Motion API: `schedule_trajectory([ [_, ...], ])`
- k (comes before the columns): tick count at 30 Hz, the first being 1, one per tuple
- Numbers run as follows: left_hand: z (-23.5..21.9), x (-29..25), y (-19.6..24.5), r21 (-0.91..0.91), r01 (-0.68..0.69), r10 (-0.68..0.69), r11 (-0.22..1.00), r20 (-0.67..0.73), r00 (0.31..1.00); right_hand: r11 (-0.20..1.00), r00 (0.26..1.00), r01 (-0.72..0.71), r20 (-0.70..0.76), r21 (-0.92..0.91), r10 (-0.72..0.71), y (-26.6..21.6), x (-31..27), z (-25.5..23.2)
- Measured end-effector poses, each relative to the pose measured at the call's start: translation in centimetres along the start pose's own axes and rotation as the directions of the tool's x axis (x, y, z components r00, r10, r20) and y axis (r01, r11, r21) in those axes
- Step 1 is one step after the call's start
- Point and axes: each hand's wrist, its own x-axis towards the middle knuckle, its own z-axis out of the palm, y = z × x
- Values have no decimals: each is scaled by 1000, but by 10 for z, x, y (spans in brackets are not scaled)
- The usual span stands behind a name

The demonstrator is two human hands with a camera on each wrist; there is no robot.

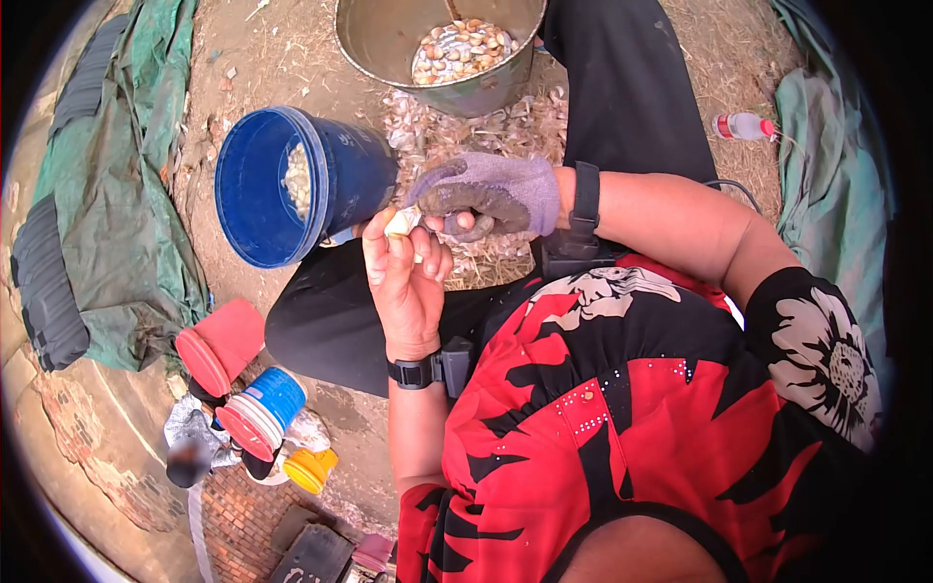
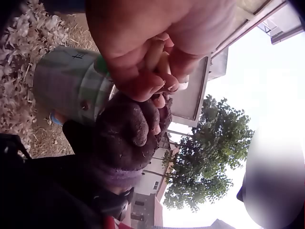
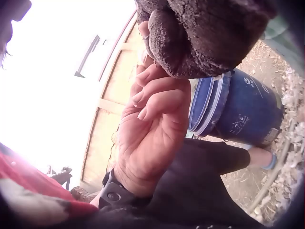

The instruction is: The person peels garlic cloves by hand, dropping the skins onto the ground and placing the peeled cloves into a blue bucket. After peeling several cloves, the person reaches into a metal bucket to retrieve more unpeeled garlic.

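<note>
My bare left hand (image 1: 403, 291) pinches a pale garlic clove (image 1: 399, 222) between thumb and fingers, with its other fingers bent. Right against it, my right hand (image 1: 501, 194), in a purple work glove with a dark, dirty palm, has curled fingers and grips at the clove's skin; bare fingertips poke out of the glove. The gloved fingers partly hide the clove. Beyond the hands stands a blue bucket (image 1: 360, 165), tilted in this view, with peeled cloves (image 1: 297, 183) inside. A metal pot (image 1: 466, 97) farther off holds unpeeled cloves (image 1: 462, 49) and a stick.
Garlic skins (image 1: 505, 126) and straw cover the ground between my legs. A plastic bottle (image 1: 743, 126) lies at the right near a green tarp (image 1: 826, 146). Off to the left are another tarp (image 1: 136, 223), red, blue and yellow buckets (image 1: 311, 469), and a seated person (image 1: 199, 428).
</note>
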Motion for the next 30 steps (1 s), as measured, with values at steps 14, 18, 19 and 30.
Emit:
schedule_trajectory([
  [14, 13, -2, -3, 317, 102, -11, 943, -276, 961, 713, 961, 68, -146, -698, -234, 3, 7, 16],
  [18, 6, 1, 4, 103, 146, -132, 984, -133, 982, 858, 984, -19, -163, -514, -76, -15, -3, 27],
  [19, 4, 1, 5, 28, 157, -155, 987, -61, 986, 905, 985, -66, -173, -421, -9, -19, -4, 29],
  [30, 0, 4, 16, -646, 266, -169, 716, 209, 963, 975, 987, 28, -162, 222, 9, -15, -2, 15],
])
